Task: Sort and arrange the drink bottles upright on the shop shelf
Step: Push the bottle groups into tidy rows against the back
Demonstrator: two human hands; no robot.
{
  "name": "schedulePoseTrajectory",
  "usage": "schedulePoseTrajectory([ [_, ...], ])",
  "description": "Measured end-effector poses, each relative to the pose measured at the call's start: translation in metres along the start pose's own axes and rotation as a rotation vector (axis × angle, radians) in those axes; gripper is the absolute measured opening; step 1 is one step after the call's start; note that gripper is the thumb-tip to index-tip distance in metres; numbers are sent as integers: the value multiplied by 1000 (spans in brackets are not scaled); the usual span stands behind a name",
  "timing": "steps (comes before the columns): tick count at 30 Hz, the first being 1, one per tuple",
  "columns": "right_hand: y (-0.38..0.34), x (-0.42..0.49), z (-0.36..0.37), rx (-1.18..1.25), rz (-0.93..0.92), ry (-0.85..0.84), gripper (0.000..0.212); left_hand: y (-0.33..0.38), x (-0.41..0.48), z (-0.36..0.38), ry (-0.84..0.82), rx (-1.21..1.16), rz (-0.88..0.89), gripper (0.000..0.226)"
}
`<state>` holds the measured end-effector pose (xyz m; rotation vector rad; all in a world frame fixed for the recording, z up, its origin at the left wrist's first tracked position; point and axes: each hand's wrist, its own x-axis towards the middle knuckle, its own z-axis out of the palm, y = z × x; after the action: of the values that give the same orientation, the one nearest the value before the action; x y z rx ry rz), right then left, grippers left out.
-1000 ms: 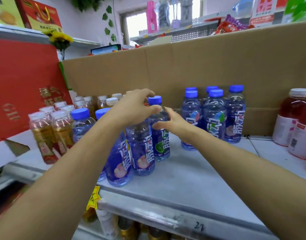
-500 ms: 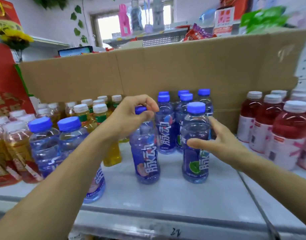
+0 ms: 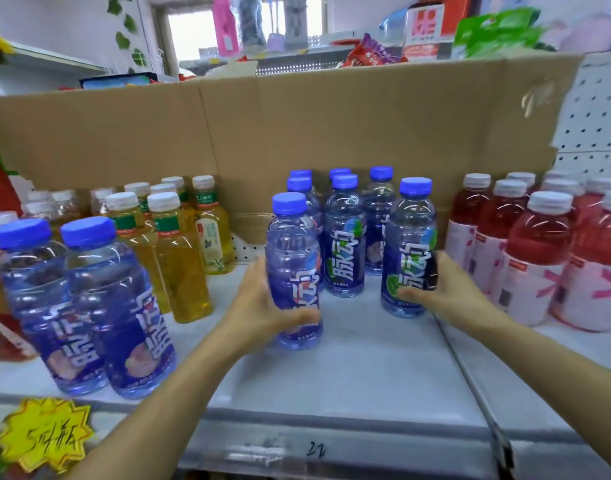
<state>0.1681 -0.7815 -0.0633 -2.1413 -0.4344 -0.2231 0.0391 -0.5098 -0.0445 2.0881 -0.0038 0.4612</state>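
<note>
left hand (image 3: 259, 306): mine, wrapped round the lower body of the left bottle (image 3: 292, 251), thumb across the front of the label, fingers behind it.
right hand (image 3: 442, 292): mine, gripping the right bottle (image 3: 409, 237) low down, thumb on the front label, fingers round its right side.
left bottle: blue cap, blue label, upright, base on the shelf (image 3: 366, 368), mid-shelf, nearest to me of the middle group.
right bottle: blue cap, green fruit on label, upright on the shelf, right of the left bottle, a gap between them.
back cluster (image 3: 344, 233): more blue-capped bottles, upright, between and behind my two, up against the cardboard sheet (image 3: 331, 126).
front-left pair (image 3: 86, 306): two blue-capped bottles side by side, touching, near the shelf's front edge, well apart from my hands.
yellow tea bottles (image 3: 179, 258): white caps, upright, left of my left hand.
red bottles (image 3: 539, 258): white caps, upright rows, just right of my right hand.
price star (image 3: 42, 434): yellow, on the shelf's front edge, bottom left, writing blurred.
</note>
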Motion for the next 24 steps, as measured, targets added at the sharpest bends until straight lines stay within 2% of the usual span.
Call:
schedulePoseTrajectory([
  [3, -7, 13, 6, -22, -4, 11, 66, -11, 2, 0, -54, -29, -69, 75],
  [6, -10, 25, 14, -14, 15, 14, 67, -11, 11, 0, -21, -41, -86, 81],
  [18, -15, 39, 30, 12, 37, 14, 74, -21, 32, 2, 54, -66, -137, 75],
  [21, -29, 29, 33, -71, -6, 226, 88, -23, 31, 5, 66, -46, -143, 74],
  [24, -55, 8, 41, -86, -297, 484, 76, -18, 22, 5, 97, 7, -130, 74],
])
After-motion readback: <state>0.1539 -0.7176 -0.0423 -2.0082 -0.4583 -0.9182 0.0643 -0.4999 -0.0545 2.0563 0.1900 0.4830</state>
